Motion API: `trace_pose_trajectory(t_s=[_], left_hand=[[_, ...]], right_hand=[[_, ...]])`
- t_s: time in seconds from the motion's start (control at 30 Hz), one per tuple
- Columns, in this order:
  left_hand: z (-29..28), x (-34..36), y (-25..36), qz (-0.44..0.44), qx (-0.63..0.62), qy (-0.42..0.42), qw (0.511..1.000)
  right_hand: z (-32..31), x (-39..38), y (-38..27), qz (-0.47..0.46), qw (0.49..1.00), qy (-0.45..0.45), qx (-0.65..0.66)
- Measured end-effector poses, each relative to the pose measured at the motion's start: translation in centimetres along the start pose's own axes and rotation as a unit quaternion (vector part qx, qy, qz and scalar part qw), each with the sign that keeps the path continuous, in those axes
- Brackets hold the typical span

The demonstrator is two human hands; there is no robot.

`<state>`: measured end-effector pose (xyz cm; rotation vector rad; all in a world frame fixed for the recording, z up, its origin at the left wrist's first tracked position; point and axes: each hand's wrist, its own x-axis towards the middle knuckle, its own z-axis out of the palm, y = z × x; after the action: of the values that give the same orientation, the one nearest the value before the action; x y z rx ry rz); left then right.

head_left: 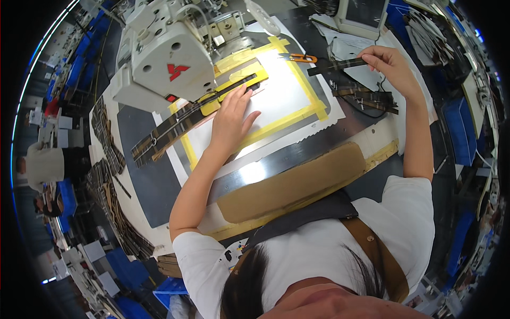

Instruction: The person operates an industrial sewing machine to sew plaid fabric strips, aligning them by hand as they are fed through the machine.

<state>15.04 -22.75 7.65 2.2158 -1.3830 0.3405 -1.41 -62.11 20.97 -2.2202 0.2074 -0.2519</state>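
One dark strip (338,66) in the pinch of the right hand (389,64), left hand (231,117) flat

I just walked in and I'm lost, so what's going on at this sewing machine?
A person is at an industrial sewing machine. Their left hand lies with fingers extended by a yellow guide plate; the right hand pinches one end of a dark striped fabric strip off to the right, near a small pile of similar strips. Orange thread snips lie by that strip's far end.
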Motion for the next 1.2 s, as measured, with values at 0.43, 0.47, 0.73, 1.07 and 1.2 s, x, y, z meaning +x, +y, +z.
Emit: trace_pose_trajectory(t_s=[0.43, 0.47, 0.73, 1.07, 1.2], left_hand=[[-3.5, -2.5, 4.8, -0.19, -0.051, 0.01, 0.98], [-3.7, -3.1, 4.1, -0.195, -0.049, 0.009, 0.98], [-4.5, -4.7, 1.2, -0.199, -0.008, 0.033, 0.979], [-5.5, -3.9, 3.7, -0.226, -0.214, -0.135, 0.941], [-4.6, -4.4, 4.7, -0.282, -0.38, 0.099, 0.875]], right_hand=[[19.3, 4.7, -5.6, -0.032, 0.948, -0.273, 0.161], [19.7, 4.8, -5.7, -0.033, 0.946, -0.278, 0.162], [21.1, 6.4, -3.8, -0.11, 0.962, -0.226, 0.107], [22.6, 3.7, -6.3, -0.157, 0.935, -0.23, 0.219], [23.4, 2.3, -7.3, -0.096, 0.927, -0.271, 0.239]])
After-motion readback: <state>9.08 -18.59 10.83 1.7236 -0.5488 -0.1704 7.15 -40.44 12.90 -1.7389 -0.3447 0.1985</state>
